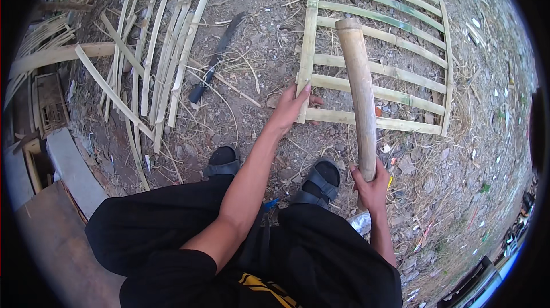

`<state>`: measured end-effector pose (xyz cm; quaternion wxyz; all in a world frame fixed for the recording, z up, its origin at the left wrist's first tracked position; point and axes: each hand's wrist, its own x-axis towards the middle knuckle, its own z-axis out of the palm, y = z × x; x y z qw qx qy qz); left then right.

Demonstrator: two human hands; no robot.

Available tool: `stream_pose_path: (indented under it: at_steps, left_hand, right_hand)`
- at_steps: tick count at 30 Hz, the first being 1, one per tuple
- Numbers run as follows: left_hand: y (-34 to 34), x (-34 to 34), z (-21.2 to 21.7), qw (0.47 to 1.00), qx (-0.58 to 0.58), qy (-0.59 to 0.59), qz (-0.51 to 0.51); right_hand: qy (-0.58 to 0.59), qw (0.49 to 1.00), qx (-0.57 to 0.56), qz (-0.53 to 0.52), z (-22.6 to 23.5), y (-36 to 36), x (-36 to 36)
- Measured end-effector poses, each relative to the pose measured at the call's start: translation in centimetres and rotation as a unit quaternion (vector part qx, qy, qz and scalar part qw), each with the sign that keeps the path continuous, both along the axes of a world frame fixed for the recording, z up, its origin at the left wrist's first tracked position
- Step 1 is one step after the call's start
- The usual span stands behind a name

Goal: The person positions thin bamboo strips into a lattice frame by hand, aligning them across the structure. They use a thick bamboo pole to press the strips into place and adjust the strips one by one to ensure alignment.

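Note:
A ladder-like bamboo frame, two long side strips joined by several cross slats, lies on the ground ahead and to the right. My left hand grips its near left corner, thumb on top of the side strip and fingers beneath. In my right hand is a thick bamboo pole, held by its lower end with the fingers wrapped round it. The pole's upper end rises over the frame and hides parts of the slats. Left of the frame lies a machete with a dark blade and dark handle.
Loose split bamboo strips lie in a pile at the left. Grey boards and a wooden crate stand at the far left. My sandalled feet are close to the frame. Bamboo shavings and dry litter cover the ground.

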<state>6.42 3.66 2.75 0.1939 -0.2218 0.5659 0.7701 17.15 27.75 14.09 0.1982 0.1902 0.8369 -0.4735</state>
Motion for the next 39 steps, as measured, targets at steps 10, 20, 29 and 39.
stream_pose_path:
  at_steps: [10,20,29,39]
  left_hand:
    - [0.6,1.8,0.5,0.981,0.189,0.003,0.040]
    - [1.4,0.7,0.6,0.996,0.024,-0.004,0.090]
    - [1.9,0.4,1.7,0.995,0.019,-0.015,0.092]
    - [2.3,0.3,3.2,0.996,-0.004,-0.018,0.088]
  right_hand:
    - [-0.024,0.997,0.027,0.068,-0.2,-1.1,0.0]
    - [0.049,0.988,0.091,0.112,0.2,-2.7,2.0]
    - [0.039,0.995,0.037,0.079,2.3,-2.5,2.0]
    - [0.141,0.988,0.022,0.061,1.6,-2.1,2.9]
